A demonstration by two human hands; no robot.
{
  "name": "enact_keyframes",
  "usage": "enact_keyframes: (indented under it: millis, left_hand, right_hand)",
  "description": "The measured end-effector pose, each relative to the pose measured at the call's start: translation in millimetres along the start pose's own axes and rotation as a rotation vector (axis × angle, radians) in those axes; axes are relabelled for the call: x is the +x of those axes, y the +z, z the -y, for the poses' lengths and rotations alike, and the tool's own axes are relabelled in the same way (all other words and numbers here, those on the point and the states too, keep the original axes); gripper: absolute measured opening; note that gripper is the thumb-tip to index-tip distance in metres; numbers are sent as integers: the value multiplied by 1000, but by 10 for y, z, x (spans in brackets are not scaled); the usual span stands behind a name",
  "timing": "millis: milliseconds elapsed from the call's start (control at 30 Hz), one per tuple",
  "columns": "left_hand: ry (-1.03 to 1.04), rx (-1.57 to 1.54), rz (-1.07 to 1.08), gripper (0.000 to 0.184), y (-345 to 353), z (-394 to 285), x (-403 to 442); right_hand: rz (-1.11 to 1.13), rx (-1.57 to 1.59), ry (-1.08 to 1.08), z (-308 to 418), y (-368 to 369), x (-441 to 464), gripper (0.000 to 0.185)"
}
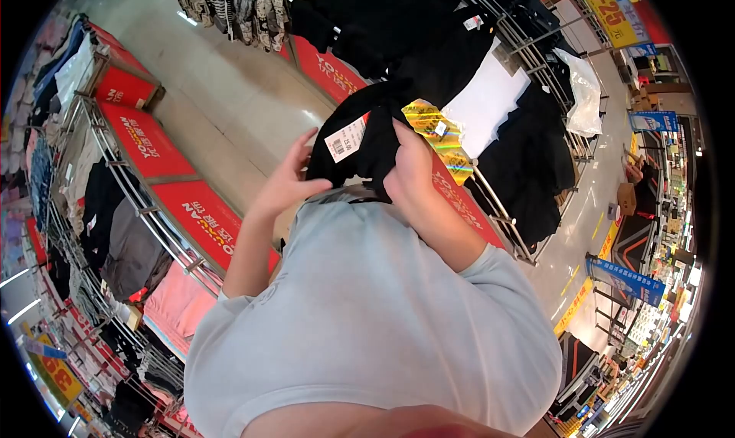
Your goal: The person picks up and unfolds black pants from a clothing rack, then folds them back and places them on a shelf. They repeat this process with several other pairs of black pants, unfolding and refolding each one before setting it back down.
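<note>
A black garment is held up in front of my chest. On its left part hangs a white price tag with a barcode. My right hand grips the garment's right side, its fingers curled into the cloth. At the left edge, my left hand touches the fabric with thumb and fingers apart, some fingertips hidden behind it. Just right of the garment lies a shiny gold patterned piece bearing a small label, over the rack's edge.
Black clothes and a white item lie on the metal rack at right. A clear plastic bag hangs beyond. Another rack with red signs stands left, across the aisle floor. A person is far right.
</note>
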State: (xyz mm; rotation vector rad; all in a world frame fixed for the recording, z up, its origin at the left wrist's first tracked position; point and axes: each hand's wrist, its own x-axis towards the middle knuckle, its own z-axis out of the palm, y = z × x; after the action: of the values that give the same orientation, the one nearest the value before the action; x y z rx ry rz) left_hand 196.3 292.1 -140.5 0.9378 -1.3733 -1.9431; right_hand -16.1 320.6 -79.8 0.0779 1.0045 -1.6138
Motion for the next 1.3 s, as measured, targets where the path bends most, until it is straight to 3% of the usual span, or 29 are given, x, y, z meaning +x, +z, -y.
enact_keyframes:
  millis: [67,133,233,367,467,567,600,733,833,967,1000,1300]
  left_hand:
    - [-59,164,-31,64,85,295,34]
    - [-42,130,-40,63,-11,441,124]
    - [-16,109,-84,63,-140,134,183]
    - [-64,148,111,63,-277,-110,331]
    - [-22,452,180,84,-83,-93,338]
    - [77,612,321,87,45,-121,213]
    - [-85,740,321,77,124,-298,181]
    - [-291,986,404,62,111,-206,241]
    - [-37,334,253,62,36,-396,213]
    - [-193,45,186,59,-231,-623,381]
    - [-157,-27,159,58,-205,-711,402]
    - [-11,10,234,47,167,-1320,592]
  right_hand:
    - [0,3,-12,-17,-2,32,27]
    - [-5,8,-24,-30,-17,45,27]
    - [33,-52,-126,49,-56,33,27]
    - [66,-114,-136,125,-104,-54,26]
    - [49,-11,-157,125,-60,-78,27]
    - [-38,-93,-268,135,-135,-14,26]
    - [-4,-97,-293,146,-199,41,26]
    - [27,-238,-311,227,-447,147,27]
    - [47,-325,-304,354,-700,244,31]
    - [58,-500,-318,494,-1096,401,38]
    - [54,-518,-417,499,-1071,354,36]
    - [128,-500,-268,547,-1543,296,44]
